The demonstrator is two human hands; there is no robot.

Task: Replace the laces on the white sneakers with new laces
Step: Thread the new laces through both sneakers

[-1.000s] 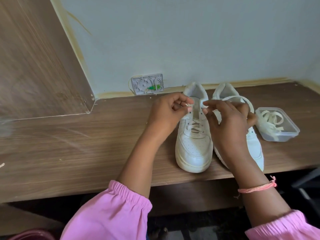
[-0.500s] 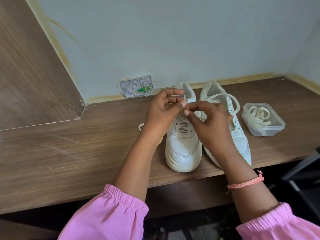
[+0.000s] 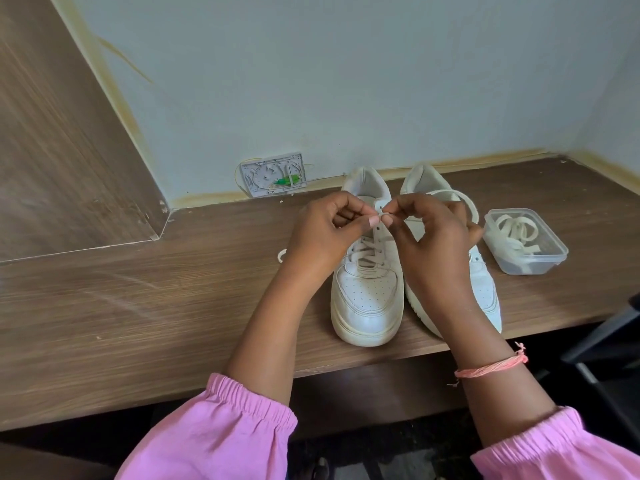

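Two white sneakers stand side by side on the wooden table, toes toward me. Over the tongue of the left sneaker [image 3: 367,299], my left hand [image 3: 322,237] and my right hand [image 3: 426,233] meet, both pinching the white lace [image 3: 383,215] between thumb and forefinger. The lower eyelets of that shoe are laced. A loop of lace [image 3: 460,199] arcs over the right sneaker [image 3: 481,282], behind my right hand. A short bit of lace [image 3: 281,255] peeks out left of my left wrist.
A clear plastic box [image 3: 526,261] with coiled white laces sits right of the shoes. A grey plate with a green piece [image 3: 273,174] leans on the wall behind. The table's front edge [image 3: 138,403] is close to me; a wood panel rises at left.
My hands have drawn together over the left sneaker's upper eyelets, fingertips now nearly touching on the lace. The camera view shifted slightly.
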